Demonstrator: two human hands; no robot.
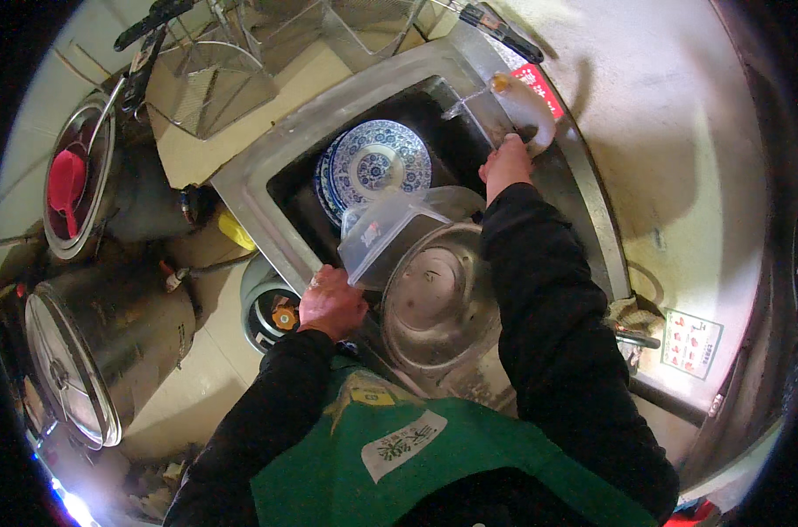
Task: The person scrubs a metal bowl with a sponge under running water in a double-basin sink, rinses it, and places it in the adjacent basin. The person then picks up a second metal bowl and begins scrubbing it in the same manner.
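Note:
At the near left edge of the metal sink [241, 191], my left hand [333, 300] rests with curled fingers beside a clear plastic container [386, 240]. My right hand [509, 161] is at the sink's far right side, at the lower end of a pale curved faucet spout [537, 115]; the sleeve and hand hide how it grips. Water runs from the spout's orange tip into the dark basin. Blue-and-white patterned plates [380, 158] lie stacked in the basin. A round steel bowl [432, 296] sits close to my body, partly covered by my right sleeve.
Wire fryer baskets [208, 89] stand on a board beyond the sink. To the left are a pot with a red ladle [68, 184] and a large lidded steel pot [109, 356]. A gas cylinder [251, 286] stands below the sink edge. The wall is on the right.

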